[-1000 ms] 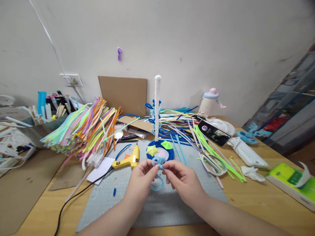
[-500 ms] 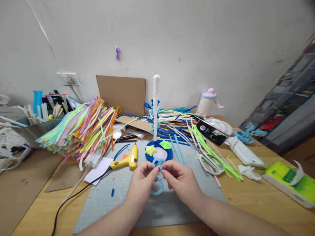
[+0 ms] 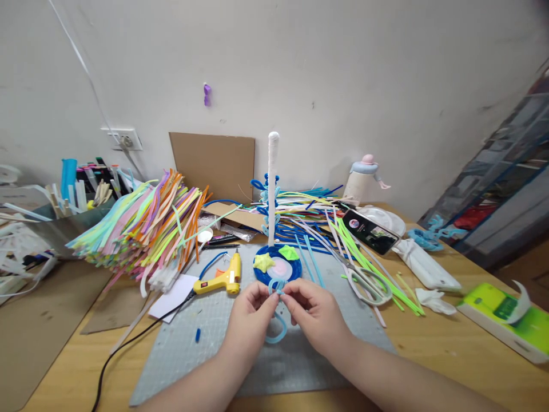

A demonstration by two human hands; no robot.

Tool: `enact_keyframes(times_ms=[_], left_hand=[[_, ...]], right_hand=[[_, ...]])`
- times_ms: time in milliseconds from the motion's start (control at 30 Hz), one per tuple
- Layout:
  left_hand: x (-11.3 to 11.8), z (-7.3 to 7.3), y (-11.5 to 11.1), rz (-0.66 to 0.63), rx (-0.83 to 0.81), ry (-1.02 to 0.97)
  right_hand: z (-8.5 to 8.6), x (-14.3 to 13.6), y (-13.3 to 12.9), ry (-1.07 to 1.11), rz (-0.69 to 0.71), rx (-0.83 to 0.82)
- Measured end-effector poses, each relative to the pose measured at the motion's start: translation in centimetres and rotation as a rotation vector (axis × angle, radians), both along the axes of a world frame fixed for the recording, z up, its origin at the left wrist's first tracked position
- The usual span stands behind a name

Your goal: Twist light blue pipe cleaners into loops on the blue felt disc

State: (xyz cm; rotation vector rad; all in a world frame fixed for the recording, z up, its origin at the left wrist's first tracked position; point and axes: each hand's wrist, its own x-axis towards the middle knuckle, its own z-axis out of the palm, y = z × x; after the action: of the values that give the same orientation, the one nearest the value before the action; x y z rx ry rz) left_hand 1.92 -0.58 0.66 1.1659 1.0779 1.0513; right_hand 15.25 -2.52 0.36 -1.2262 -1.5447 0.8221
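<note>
A looped light blue pipe cleaner is pinched between both hands over the grey cutting mat. My left hand holds it from the left with thumb and forefinger; my right hand grips it from the right, fingertips nearly touching the left ones. One loop hangs below the fingers, and smaller coils stick up above them. Just behind stands a round dark blue base with a yellow star, a green star and a white upright post.
Left of the hands lies a yellow glue gun with a black cord. Colourful pipe cleaners are heaped at the left. Scissors, a phone, a bottle and a green packet are on the right.
The hanging light blue loop sits slightly lower, and the coils at the fingertips have shifted a little. Both hands keep their pinch. The whole view has moved very slightly.
</note>
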Motion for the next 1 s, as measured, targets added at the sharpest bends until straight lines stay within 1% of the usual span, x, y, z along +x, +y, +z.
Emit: enact_keyframes(times_ms=[67, 133, 200, 233, 300, 367, 467, 533, 667, 833, 1000], left_hand=[[-0.1, 0.1, -0.1, 0.058, 0.101, 0.077], [-0.4, 0.5, -0.2, 0.121, 0.299, 0.201], [-0.7, 0.9, -0.2, 0.100, 0.510, 0.358], [-0.9, 1.1, -0.2, 0.076, 0.587, 0.437], [-1.2, 1.4, -0.2, 0.052, 0.682, 0.568], [-1.3, 1.4, -0.1, 0.057, 0.725, 0.649], [-1.3, 1.3, -0.1, 0.072, 0.741, 0.688], [-1.2, 1.2, -0.1, 0.084, 0.730, 0.679], [-1.0, 1.1, -0.3, 0.106, 0.695, 0.599], [-0.8, 1.0, -1.0, 0.079, 0.729, 0.586], [-0.9, 1.3, -1.5, 0.029, 0.790, 0.627]], right_hand=[[0.0, 0.1, 0.1, 0.017, 0.007, -0.016], [0.0, 0.1, 0.2, 0.037, 0.007, -0.036], [-0.1, 0.2, 0.3, 0.025, 0.005, -0.034], [0.0, 0.3, 0.3, 0.006, 0.005, -0.024], [0.1, 0.3, 0.3, -0.042, 0.007, 0.008], [0.2, 0.3, 0.3, -0.084, 0.007, 0.042], [0.3, 0.3, 0.3, -0.133, 0.003, 0.084], [0.3, 0.2, 0.2, -0.153, -0.006, 0.100], [0.1, 0.2, 0.1, -0.160, -0.030, 0.104], [-0.4, 0.2, 0.1, -0.077, -0.079, 0.058], [-0.4, 0.3, 0.3, 0.099, -0.050, -0.052]])
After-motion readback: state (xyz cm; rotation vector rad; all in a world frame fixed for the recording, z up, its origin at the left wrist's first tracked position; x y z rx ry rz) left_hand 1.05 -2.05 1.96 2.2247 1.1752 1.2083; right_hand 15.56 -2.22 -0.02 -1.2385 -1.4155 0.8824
